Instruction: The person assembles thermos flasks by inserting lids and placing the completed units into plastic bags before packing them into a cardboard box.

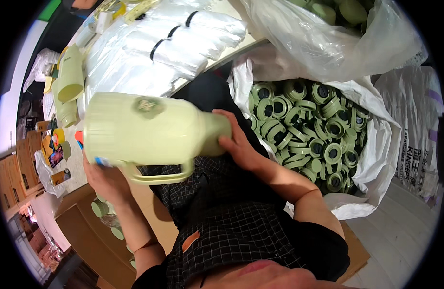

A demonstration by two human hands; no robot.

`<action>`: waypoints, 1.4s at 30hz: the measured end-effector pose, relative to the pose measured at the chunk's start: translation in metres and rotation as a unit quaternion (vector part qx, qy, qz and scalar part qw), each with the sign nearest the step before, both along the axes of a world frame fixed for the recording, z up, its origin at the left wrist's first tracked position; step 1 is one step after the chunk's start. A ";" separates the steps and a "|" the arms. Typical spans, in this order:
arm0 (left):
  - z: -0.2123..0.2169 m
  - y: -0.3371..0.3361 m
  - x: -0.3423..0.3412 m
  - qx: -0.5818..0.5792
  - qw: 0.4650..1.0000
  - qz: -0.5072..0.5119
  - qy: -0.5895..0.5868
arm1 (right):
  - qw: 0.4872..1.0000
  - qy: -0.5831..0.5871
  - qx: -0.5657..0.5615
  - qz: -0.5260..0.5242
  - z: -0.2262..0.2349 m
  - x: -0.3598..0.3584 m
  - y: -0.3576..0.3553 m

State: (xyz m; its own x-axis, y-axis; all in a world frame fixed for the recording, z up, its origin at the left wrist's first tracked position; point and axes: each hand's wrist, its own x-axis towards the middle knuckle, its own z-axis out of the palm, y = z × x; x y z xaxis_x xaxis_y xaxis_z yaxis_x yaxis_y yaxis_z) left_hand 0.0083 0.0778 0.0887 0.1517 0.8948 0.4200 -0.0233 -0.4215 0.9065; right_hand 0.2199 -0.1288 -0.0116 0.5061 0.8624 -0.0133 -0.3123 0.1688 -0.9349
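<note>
A pale green thermos jug [142, 127] lies on its side in the air in front of my dark checked apron. A round dark green emblem is on its wall, and its loop handle [159, 179] points toward me. My left hand [108, 180] holds the base end, with the fingers mostly hidden behind it. A small blue patch and a red-orange bit show there. At the other end, my right hand [239, 144] is wrapped round the darker green cap [216, 134]. Whether the cap is fully seated, I cannot tell.
An open white sack [376, 185] at right holds many green ring-shaped lids [315, 144]. Clear plastic bags [130, 70] lie stacked on the table. Another pale green jug [70, 77] is at left. Below stands a cardboard box [80, 226] with green parts.
</note>
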 end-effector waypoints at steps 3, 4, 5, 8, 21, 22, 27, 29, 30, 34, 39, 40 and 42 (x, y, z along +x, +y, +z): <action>0.023 0.009 0.011 -0.165 0.977 -0.111 -0.079 | 0.989 -0.076 0.027 0.121 0.002 0.019 -0.014; 0.022 0.015 0.012 -0.212 0.962 -0.164 -0.056 | 0.989 -0.138 -0.017 0.052 -0.002 0.026 -0.013; 0.007 0.024 0.017 -0.259 0.940 -0.217 -0.036 | 0.978 -0.199 -0.058 -0.022 -0.011 0.040 -0.015; -0.015 0.017 0.087 0.020 0.832 -0.507 0.225 | 0.884 -0.369 -0.221 -0.183 -0.117 0.121 -0.024; -0.056 -0.065 0.013 -0.182 0.914 -0.193 0.308 | 0.480 -0.549 -0.615 0.302 -0.320 0.189 -0.029; -0.056 -0.061 0.013 -0.189 0.910 -0.198 0.313 | 0.488 -0.564 -0.603 0.284 -0.329 0.189 -0.028; -0.036 -0.046 0.010 -0.288 0.884 -0.218 0.298 | 0.500 -0.646 -0.506 0.275 -0.309 0.165 -0.046; -0.035 -0.037 0.004 -0.313 0.873 -0.243 0.285 | 0.677 -0.398 -0.571 0.239 -0.282 0.163 -0.064; -0.035 -0.037 0.003 -0.298 0.881 -0.252 0.268 | 0.760 -0.380 -0.502 0.163 -0.265 0.158 -0.078; -0.047 -0.045 0.005 -0.286 0.874 -0.292 0.261 | 0.867 -0.290 -0.405 0.005 -0.156 0.164 -0.084; -0.050 -0.058 -0.009 -0.222 0.889 -0.322 0.238 | 0.937 -0.322 -0.098 -0.088 0.034 0.111 0.016; -0.048 -0.063 -0.008 -0.228 0.889 -0.332 0.218 | 0.939 -0.335 -0.070 -0.038 0.062 0.096 0.022; -0.045 -0.069 -0.012 -0.246 0.883 -0.345 0.202 | 0.869 -0.480 0.014 0.123 0.086 0.076 0.041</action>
